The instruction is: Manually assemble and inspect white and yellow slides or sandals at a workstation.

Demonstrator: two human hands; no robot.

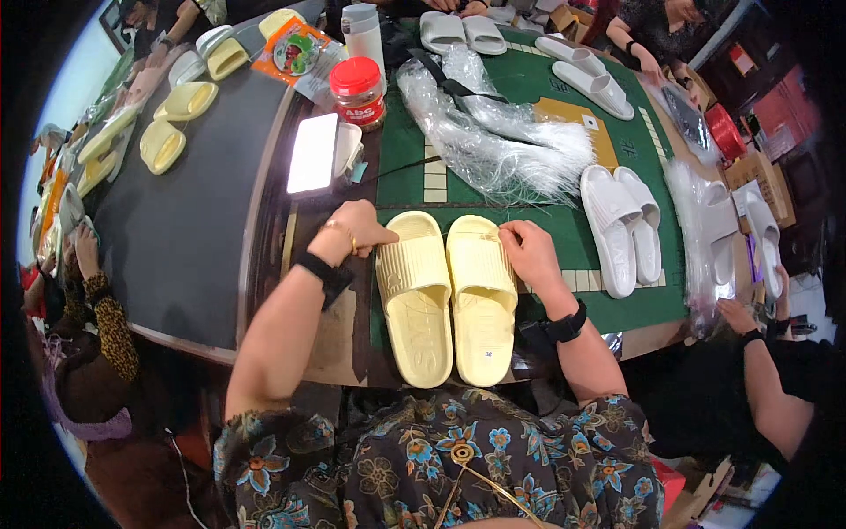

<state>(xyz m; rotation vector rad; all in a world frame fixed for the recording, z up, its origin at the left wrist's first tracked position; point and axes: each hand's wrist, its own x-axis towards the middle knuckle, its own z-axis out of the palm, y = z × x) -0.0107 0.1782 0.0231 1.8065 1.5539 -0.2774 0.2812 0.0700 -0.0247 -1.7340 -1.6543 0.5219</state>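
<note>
Two pale yellow slide slippers lie side by side before me, toes pointing away. My left hand [357, 231] is closed at the outer toe edge of the left yellow slipper [421, 335], thumb and curled fingers gripping its strap's rim. Beside the toe of the right yellow slipper [483, 331], my right hand [533, 256] is pinched. A faint thin line crosses that toe toward its fingertips, but what they hold is too small to tell. A small white sticker [488, 353] is on the right slipper's heel.
A bundle of clear plastic strands [502, 132] lies on the green mat [405, 189]. White slippers [608, 234] stand at right. A lit phone [313, 154], red-lidded jar [358, 93] and bottle [361, 35] are at upper left. Other people work around the table, with yellow slippers [163, 145] at left.
</note>
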